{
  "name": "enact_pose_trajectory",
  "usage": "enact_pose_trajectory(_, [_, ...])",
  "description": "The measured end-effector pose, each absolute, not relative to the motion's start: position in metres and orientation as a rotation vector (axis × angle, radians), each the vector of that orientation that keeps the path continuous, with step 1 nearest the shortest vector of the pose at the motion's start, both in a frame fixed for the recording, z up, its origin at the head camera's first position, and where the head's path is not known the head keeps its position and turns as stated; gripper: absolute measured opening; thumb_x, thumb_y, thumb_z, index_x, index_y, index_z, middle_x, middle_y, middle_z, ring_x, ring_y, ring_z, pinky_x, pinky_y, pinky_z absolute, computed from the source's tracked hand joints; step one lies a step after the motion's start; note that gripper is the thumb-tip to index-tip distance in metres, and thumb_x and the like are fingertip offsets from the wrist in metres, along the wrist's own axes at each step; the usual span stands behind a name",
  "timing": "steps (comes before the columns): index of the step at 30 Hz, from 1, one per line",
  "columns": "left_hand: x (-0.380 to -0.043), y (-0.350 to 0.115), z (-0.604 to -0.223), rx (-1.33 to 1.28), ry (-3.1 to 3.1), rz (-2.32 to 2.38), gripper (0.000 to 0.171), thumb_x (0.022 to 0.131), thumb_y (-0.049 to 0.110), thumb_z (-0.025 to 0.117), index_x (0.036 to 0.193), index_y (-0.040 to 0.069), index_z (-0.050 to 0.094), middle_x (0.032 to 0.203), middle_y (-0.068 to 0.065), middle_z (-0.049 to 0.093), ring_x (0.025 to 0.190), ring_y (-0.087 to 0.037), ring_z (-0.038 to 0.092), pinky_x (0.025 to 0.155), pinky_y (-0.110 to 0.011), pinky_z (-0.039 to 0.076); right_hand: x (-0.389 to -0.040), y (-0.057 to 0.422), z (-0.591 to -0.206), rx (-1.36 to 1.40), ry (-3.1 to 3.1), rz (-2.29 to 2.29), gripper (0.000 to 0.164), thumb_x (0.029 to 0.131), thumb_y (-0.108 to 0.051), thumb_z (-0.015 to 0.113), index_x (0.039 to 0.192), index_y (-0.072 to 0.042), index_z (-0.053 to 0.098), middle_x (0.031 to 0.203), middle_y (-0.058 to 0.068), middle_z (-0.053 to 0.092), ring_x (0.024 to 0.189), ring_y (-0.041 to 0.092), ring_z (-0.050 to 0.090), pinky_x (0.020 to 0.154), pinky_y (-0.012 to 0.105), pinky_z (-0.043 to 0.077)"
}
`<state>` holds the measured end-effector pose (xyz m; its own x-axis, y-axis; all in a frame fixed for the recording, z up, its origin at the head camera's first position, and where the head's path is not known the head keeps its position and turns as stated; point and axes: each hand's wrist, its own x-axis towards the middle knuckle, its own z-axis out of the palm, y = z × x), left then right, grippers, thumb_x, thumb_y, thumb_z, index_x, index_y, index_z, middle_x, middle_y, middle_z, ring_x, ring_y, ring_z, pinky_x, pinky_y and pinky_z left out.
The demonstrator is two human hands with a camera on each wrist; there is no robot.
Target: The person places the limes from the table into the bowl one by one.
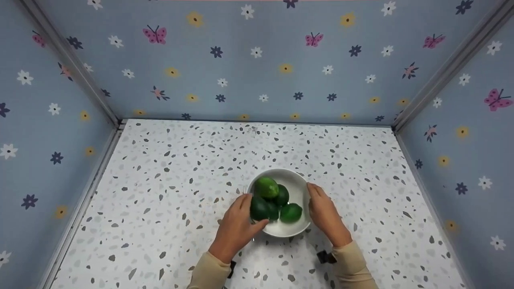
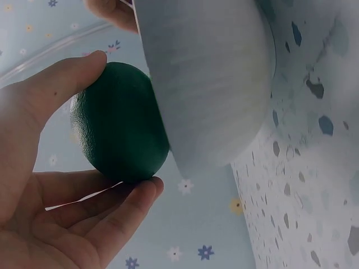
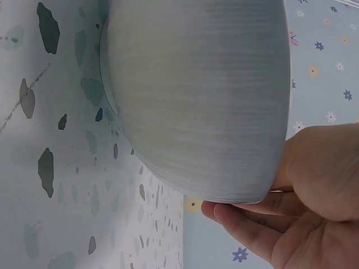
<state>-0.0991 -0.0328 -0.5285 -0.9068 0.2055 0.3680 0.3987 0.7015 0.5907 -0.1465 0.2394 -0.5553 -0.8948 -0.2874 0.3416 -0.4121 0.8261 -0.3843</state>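
My left hand [image 1: 237, 224] holds a dark green lime [image 2: 120, 123] at the left rim of a white bowl [image 1: 295, 184]. In the left wrist view, the thumb lies along one side of this lime and the fingers curl along the other. The lime sits right against the bowl's edge. Several more limes lie inside the bowl, among them a brighter one [image 1: 266, 188] at the back and one [image 1: 291, 212] toward the front right. On the right side, my right hand [image 1: 324, 210] grips the bowl by its rim. Its fingertips [image 3: 224, 213] rest against the outer wall.
The bowl stands on a white speckled tabletop [image 1: 172, 188]. Blue panels with flowers and butterflies rise behind [image 1: 257, 80] and on both sides, joined by grey corner strips [image 1: 80, 76]. Small black pieces [image 1: 326, 257] show beside both sleeves [image 1: 353, 263].
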Motion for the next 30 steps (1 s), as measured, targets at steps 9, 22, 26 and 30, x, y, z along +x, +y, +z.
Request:
enact_pose_trajectory(9, [-0.097, -0.023, -0.534, -0.510, -2.685, -0.997, 0.081, 0.075, 0.035, 0.089, 0.132, -0.011, 0.056, 0.128, -0.024, 0.058, 0.114, -0.035, 0.060, 0.095, -0.045, 0.051, -0.146, 0.238, -0.557, 0.590, -2.660, 0.631, 0.047, 0.088, 0.017, 0.059, 0.134, 0.014, 0.051, 0.125, 0.027, 0.057, 0.113, 0.042, 0.060, 0.092, 0.048, 0.053])
enact_pose_trajectory(22, [-0.097, -0.028, -0.533, -0.531, -2.695, -0.982, 0.082, 0.076, 0.040, 0.087, 0.133, -0.010, 0.055, 0.131, -0.024, 0.058, 0.118, -0.035, 0.058, 0.100, -0.044, 0.048, -0.146, 0.237, -0.554, 0.555, -2.729, 0.671, 0.045, 0.092, 0.013, 0.055, 0.137, 0.014, 0.049, 0.128, 0.029, 0.056, 0.116, 0.044, 0.058, 0.094, 0.050, 0.051])
enact_pose_trajectory(26, [-0.097, -0.031, -0.532, -0.531, -2.682, -0.988, 0.083, 0.076, 0.038, 0.088, 0.135, -0.009, 0.054, 0.130, -0.023, 0.058, 0.119, -0.034, 0.058, 0.101, -0.043, 0.047, -0.147, 0.237, -0.553, 0.538, -2.760, 0.685, 0.045, 0.093, 0.013, 0.054, 0.138, 0.014, 0.048, 0.130, 0.029, 0.055, 0.118, 0.044, 0.057, 0.096, 0.051, 0.050])
enact_pose_trajectory(30, [-0.098, -0.033, -0.530, -0.512, -2.678, -0.992, 0.083, 0.077, 0.039, 0.087, 0.137, -0.007, 0.053, 0.130, -0.021, 0.058, 0.118, -0.033, 0.058, 0.100, -0.043, 0.048, -0.146, 0.238, -0.552, 0.530, -2.766, 0.672, 0.044, 0.094, 0.011, 0.055, 0.138, 0.013, 0.049, 0.131, 0.030, 0.054, 0.119, 0.044, 0.057, 0.096, 0.051, 0.049])
